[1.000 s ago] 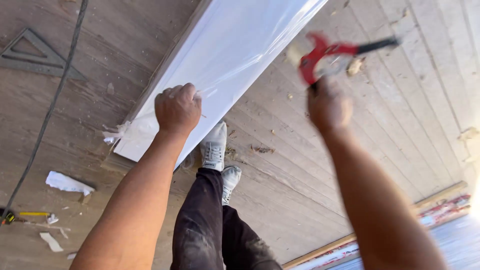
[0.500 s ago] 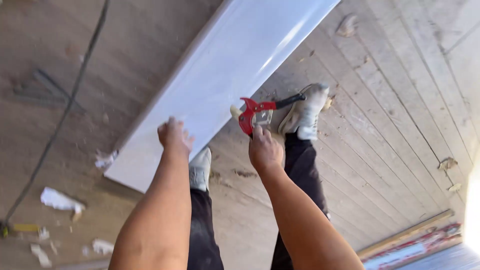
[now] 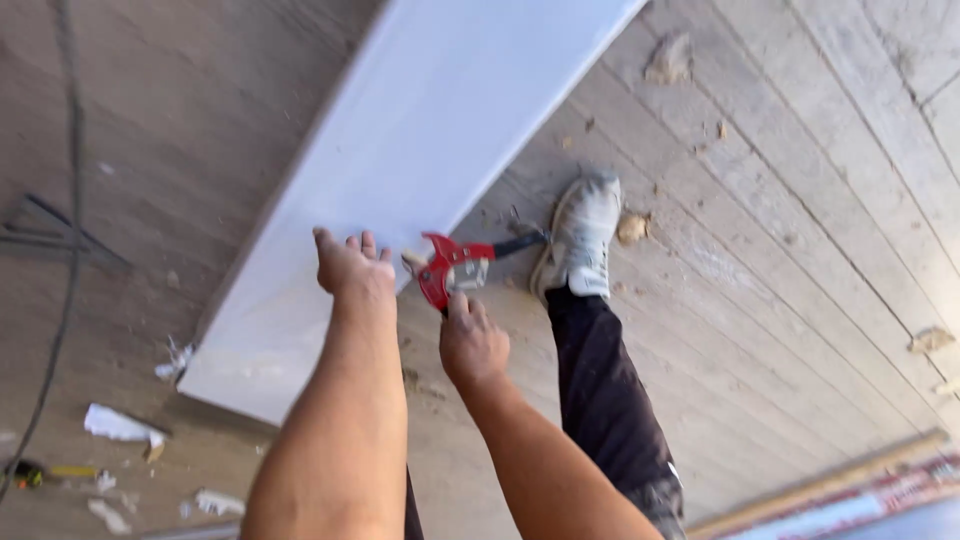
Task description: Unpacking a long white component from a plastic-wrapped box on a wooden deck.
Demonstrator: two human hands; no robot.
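Far left of frame: dark cable (image 3: 70, 290) runs down the weathered plank floor (image 3: 800, 200), with white scraps of debris (image 3: 118, 424) at lower left and what looks like a yellow-handled tool (image 3: 40, 470) by the edge, too small to tell which. Centre-left: long white board (image 3: 420, 170), smooth and flat with a crisp squared edge, slants from lower left up to top centre. Left hand (image 3: 350, 268) is on the board's near edge, fingers together and curled over it, pressing it steady; 1 s ago it was a closed fist on the same edge, so the grip has eased but not moved much. Just right of it, red-headed hammer (image 3: 452, 268) w/ black handle pointing right; its head sits at the board edge, touching or nearly so, cannot tell. Right hand (image 3: 474, 345) is closed round the hammer just under the head, choked up short. Change: 1 s ago the hammer was up high at upper right, well clear; 0.5 s ago closer in; now it's down at the edge beside the left hand, so prob. a strike or tap on the board is in hand. Right of centre: pale worn sneaker (image 3: 582, 235) and dark trouser leg (image 3: 605, 390) planted on the planks. Floor is grey, grainy, w/ sawdust clumps. Lower right corner: reddish strip (image 3: 850, 505), blurred.
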